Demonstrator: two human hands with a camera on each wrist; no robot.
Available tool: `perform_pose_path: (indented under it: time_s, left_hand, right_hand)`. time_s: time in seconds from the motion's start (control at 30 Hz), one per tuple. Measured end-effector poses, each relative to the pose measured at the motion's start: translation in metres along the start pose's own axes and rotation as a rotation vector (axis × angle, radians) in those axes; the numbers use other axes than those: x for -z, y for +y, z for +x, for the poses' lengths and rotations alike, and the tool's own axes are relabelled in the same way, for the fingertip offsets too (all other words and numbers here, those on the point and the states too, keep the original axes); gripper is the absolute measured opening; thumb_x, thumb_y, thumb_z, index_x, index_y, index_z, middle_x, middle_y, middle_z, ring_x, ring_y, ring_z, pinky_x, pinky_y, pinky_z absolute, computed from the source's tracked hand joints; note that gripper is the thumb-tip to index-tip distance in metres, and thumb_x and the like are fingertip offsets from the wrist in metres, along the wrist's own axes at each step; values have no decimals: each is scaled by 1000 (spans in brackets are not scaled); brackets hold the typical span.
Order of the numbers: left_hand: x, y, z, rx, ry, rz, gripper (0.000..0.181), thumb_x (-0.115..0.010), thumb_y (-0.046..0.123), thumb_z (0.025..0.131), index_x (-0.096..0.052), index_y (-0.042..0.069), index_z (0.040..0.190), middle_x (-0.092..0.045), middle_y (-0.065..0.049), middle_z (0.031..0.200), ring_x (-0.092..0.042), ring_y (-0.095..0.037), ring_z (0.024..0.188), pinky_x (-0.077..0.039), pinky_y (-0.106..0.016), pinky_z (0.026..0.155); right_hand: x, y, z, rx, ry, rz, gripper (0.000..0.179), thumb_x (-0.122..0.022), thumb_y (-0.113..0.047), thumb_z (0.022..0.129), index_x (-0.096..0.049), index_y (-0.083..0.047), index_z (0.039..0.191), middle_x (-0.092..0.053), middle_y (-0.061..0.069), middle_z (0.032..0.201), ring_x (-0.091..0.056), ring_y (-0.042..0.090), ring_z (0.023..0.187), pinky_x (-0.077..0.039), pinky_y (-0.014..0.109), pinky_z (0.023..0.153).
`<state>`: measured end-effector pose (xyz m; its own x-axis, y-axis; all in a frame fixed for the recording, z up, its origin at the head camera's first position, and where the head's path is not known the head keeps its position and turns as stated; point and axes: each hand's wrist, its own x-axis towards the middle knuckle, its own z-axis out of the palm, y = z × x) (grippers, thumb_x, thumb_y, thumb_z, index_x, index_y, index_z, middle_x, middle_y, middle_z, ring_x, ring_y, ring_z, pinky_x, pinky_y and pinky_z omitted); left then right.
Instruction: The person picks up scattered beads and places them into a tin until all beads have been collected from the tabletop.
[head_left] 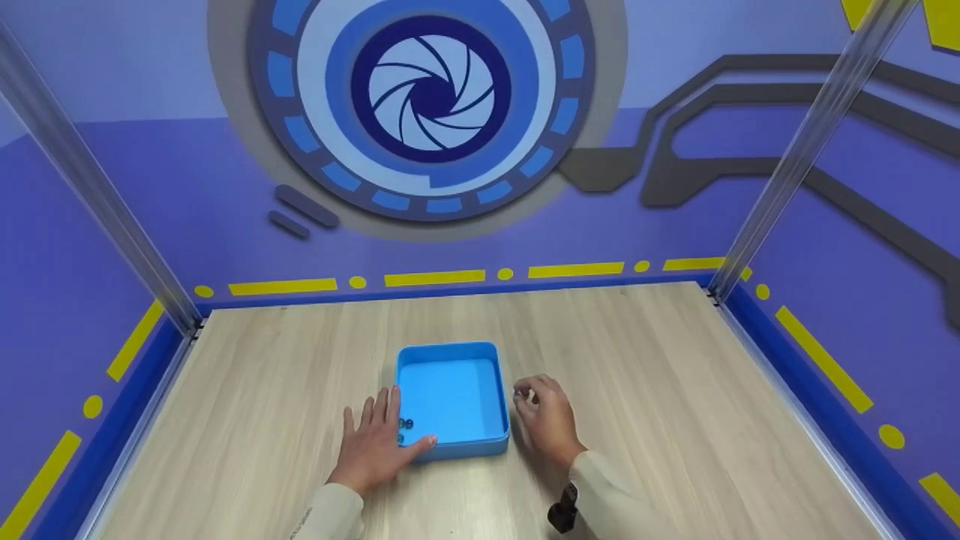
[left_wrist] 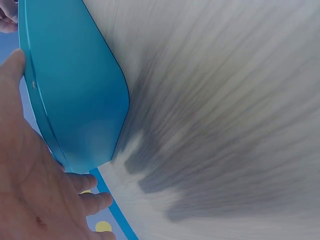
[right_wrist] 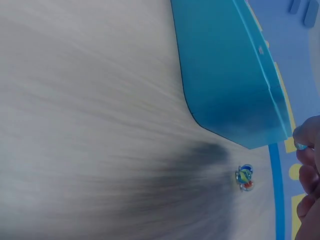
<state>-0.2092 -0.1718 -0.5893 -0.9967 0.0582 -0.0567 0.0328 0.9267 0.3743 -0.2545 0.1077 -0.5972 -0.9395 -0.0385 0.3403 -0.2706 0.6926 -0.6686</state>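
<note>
A square blue tray with raised walls rests on the wooden table. My left hand lies over its near left corner, fingers stretched along the left wall and thumb on the front rim. Inside that corner sit several small dark marbles, partly covered by the hand. Just off the tray's right wall, my right hand pinches a small glassy marble between thumb and forefinger. A few clear marbles with coloured swirls lie on the table beside the tray in the right wrist view; the right hand hides them from the head camera.
The wood-grain table spreads around the tray on all sides. Blue and purple printed panels wall it in at the back and sides, with metal posts at the back corners. A dark wrist strap circles the right sleeve.
</note>
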Motion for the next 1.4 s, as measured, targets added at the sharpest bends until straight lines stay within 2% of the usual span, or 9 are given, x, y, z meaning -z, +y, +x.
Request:
perform_pose_path:
  time_s: [0.27,0.53,0.8,0.97,1.13,1.3,1.4]
  left_hand:
    - [1,3,-2,1,19,17,108,-55,76,79,-21,6,154,-27,-20,157,-25,-44,144,-5,-71,112]
    - [1,4,-2,9,12,8,108,-55,77,78,-21,7,154,-27,-20,158,-25,-44,144,-4,-71,112]
    - [0,3,-1,5,19,15,109,-54,77,78,-21,7,154,-27,-19,158,-25,-44,144,-6,-71,112]
    - [-1,2,-1,8,19,19,109,-55,77,78,-21,8,154,-26,-19,158,-25,-43,145,-5,-70,113]
    - [-1,2,-2,0,31,12,108,-56,76,78,-22,7,154,-28,-19,157,-27,-44,144,-6,-71,112]
    - [-1,3,-2,2,29,19,108,-56,76,78,-21,7,154,-28,-19,157,-27,-44,143,-7,-71,112]
    - [-1,3,-2,6,24,21,108,-55,77,78,-21,7,154,-28,-19,157,-27,-44,144,-7,-71,112]
  right_hand:
    - [-1,-7,1,27,15,18,12,-70,-7,85,-69,-14,95,-63,-7,93,-57,7,83,-50,24,73]
    - [-3,-14,0,-39,-32,28,14,-70,-12,87,-69,-17,100,-62,-7,97,-56,6,86,-51,23,76]
    - [-3,-17,1,-55,-63,157,14,-68,-11,89,-68,-11,103,-62,-4,97,-60,20,90,-49,23,73]
    - [-4,-18,1,-54,-69,213,13,-67,-12,90,-68,-13,102,-62,-4,97,-57,15,88,-51,28,76]
    - [-4,-20,0,-50,-80,239,14,-67,-17,91,-68,-17,105,-63,-6,99,-54,10,87,-49,22,76]
    - [-5,-21,0,-17,-85,258,16,-67,-20,92,-68,-16,107,-64,-6,99,-56,13,88,-49,20,76]
    - [-6,-22,0,-1,-85,271,15,-67,-19,91,-68,-16,106,-66,-1,100,-58,18,89,-48,20,76]
